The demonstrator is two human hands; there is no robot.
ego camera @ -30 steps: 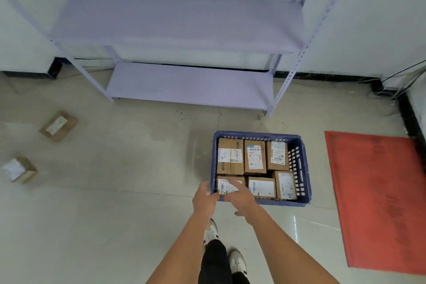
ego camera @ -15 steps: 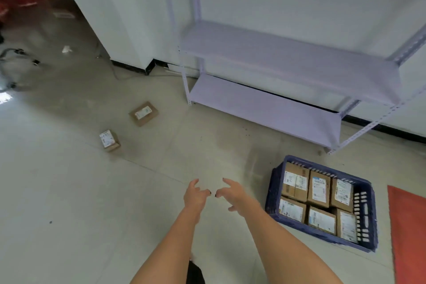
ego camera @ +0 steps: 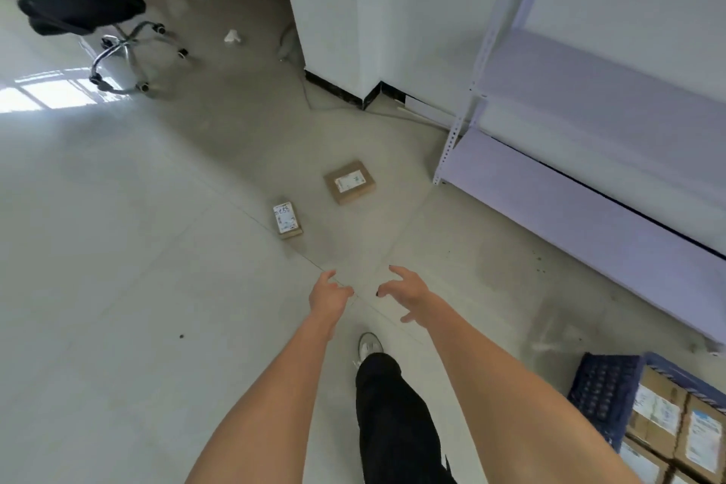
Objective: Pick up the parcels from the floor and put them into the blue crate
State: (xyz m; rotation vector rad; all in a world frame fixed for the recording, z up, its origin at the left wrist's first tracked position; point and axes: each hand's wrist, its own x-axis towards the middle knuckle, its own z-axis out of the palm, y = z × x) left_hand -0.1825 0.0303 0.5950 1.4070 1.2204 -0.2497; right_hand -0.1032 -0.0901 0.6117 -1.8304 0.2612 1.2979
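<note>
Left hand (ego camera: 328, 297) and right hand (ego camera: 404, 293) empty, fingers loosely spread, both short of small parcel (ego camera: 287, 219) and flat parcel (ego camera: 349, 182) farther off; blue crate (ego camera: 605, 393) near right; risk: one-handed snatch on small box slips

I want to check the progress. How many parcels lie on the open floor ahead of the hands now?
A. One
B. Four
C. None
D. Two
D: a small parcel and a larger flat parcel lie apart on the floor, beyond both empty hands.
</note>
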